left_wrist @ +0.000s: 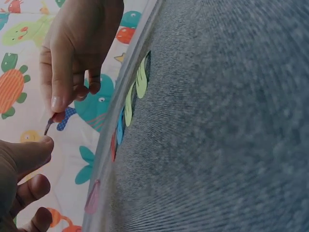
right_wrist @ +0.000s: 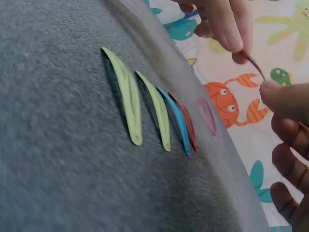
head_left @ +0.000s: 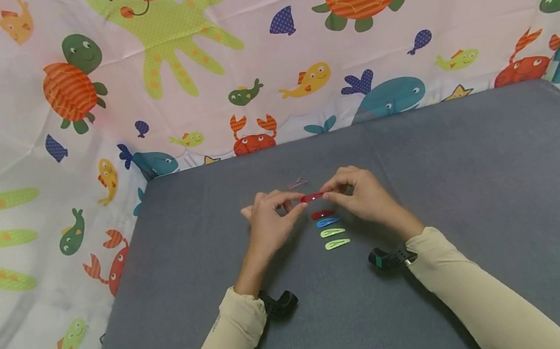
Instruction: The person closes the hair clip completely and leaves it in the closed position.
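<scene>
Both hands hold one red hair clip above the table, a hand at each end. My left hand pinches its left end between thumb and forefinger. The right end is pinched by my right hand. Below it on the cloth lies a column of snap clips: another red clip, a blue clip, a light green clip and a second light green clip. A pink clip lies just beyond the hands. In the right wrist view the held clip appears edge-on and slightly bowed.
A grey cloth covers the table. Behind it and at the left hangs a white curtain printed with sea animals. Dark bands with small devices sit on both wrists.
</scene>
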